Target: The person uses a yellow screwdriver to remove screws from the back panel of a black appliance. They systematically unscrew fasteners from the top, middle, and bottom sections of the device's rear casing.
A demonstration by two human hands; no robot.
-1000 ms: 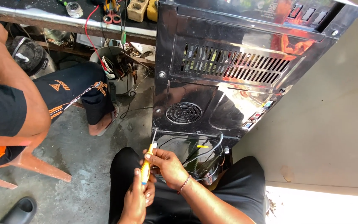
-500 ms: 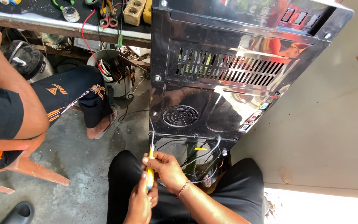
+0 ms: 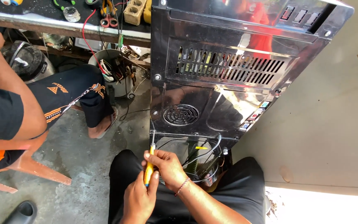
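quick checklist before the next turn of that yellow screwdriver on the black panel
1. Grip: left hand and right hand both hold the screwdriver - ok.
2. Tip seated in a screw at the panel lower left corner - cannot tell, too small.
3. Shaft alignment: roughly upright along the panel edge - ok.
4. Loose wires hang right beside the right hand - not ok.
5. Co-worker's leg sits apart to the left - ok.
6. Other panel screws in place - cannot tell.
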